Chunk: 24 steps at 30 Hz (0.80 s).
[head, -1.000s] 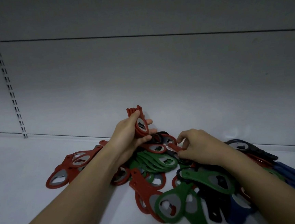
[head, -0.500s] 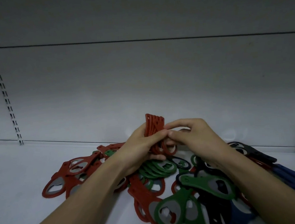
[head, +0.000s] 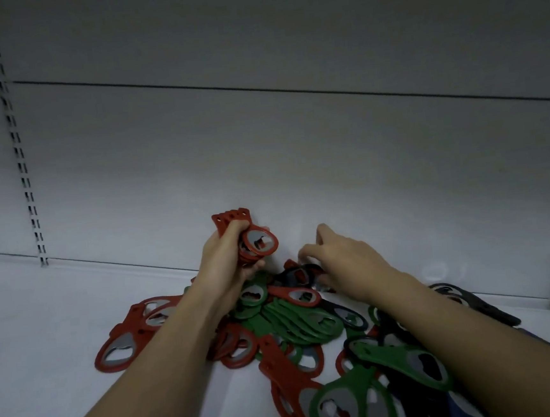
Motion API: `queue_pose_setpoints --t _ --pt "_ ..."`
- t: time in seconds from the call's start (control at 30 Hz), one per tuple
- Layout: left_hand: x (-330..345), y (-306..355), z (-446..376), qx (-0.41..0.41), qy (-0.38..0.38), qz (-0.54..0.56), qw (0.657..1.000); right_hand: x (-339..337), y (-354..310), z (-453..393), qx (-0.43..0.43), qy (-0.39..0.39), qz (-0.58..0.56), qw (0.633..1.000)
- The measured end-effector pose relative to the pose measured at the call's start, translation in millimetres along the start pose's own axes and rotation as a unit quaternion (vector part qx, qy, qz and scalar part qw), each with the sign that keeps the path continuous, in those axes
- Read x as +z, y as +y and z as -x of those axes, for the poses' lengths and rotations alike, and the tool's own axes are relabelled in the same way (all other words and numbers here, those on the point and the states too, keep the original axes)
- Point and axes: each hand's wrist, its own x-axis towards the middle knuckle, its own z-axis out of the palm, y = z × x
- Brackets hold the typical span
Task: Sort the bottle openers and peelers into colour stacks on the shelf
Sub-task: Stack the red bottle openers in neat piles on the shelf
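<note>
My left hand point(head: 227, 262) gripped a red opener stack point(head: 249, 237), right hand point(head: 341, 262) loosely curled over the mixed pile point(head: 310, 325), white shelf point(head: 43, 311), slotted upright point(head: 17, 147) at ten o'clock, dim grey back panel point(head: 295, 146).

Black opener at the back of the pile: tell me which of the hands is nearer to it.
Right. The right hand reaches down onto the black opener, fingers at it. The left hand is to its left, raised, gripping a red stack.
</note>
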Motion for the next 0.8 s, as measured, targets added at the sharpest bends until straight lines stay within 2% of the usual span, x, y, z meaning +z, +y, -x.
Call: queue_pose_setpoints --t 0.17,0.27,0.33,0.4,0.43,0.57,0.7,0.73,0.8 --pt "-1 0 -2 0.004 -0.017 0.013 1.000 25 -16 3 0.001 0.037 0.056 0.998" --pt "-3 -1 -3 0.003 -0.018 0.017 1.000 21 -26 0 0.010 0.052 0.067 0.996" --pt "-4 0 -3 -0.001 -0.014 0.021 1.000 19 -30 -2 0.016 0.029 0.096 0.995" --pt "-5 0 -3 -0.004 -0.014 0.022 1.000 12 -34 -1 0.024 0.051 0.105 0.993" --pt "-5 1 -3 -0.005 -0.014 0.021 1.000 11 -36 -1 0.024 0.026 0.097 0.995" --pt "-5 0 -3 -0.010 -0.018 0.019 1.000 13 -33 1 0.044 0.018 0.083 0.995" --pt "-7 1 -4 -0.007 -0.016 0.016 1.000 -1 -25 -2 0.067 0.056 0.073 0.993" --pt "-7 1 -5 -0.006 -0.014 0.018 1.000 -7 -21 -3 0.076 0.064 0.052 0.994" --pt "-7 1 -6 -0.005 -0.011 0.017 1.000 -31 -7 -3 0.106 0.054 -0.064 0.991"
